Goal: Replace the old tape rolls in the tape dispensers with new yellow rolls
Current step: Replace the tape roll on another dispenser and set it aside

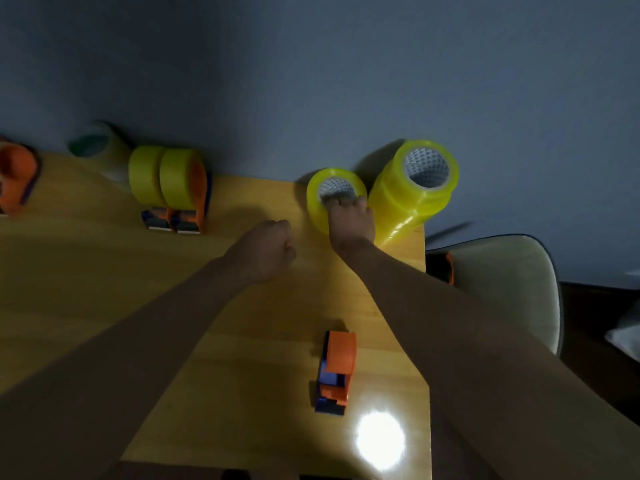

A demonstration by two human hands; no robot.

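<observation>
My right hand (351,221) grips a yellow tape roll (320,199) at the far edge of the wooden table (104,271), fingers hooked into its core. A taller stack of yellow rolls (412,192) stands just right of it. My left hand (268,251) hovers over the table as a fist, holding nothing. An orange and blue dispenser with no roll (337,370) lies near the front. Two dispensers loaded with yellow rolls (171,188) stand at the back left.
Another orange dispenser (15,178) sits at the far left edge. A pale, clear tape roll (100,150) lies behind the loaded dispensers. A white chair (502,282) stands beside the table's right edge. A bright light reflection (379,439) glares on the table front.
</observation>
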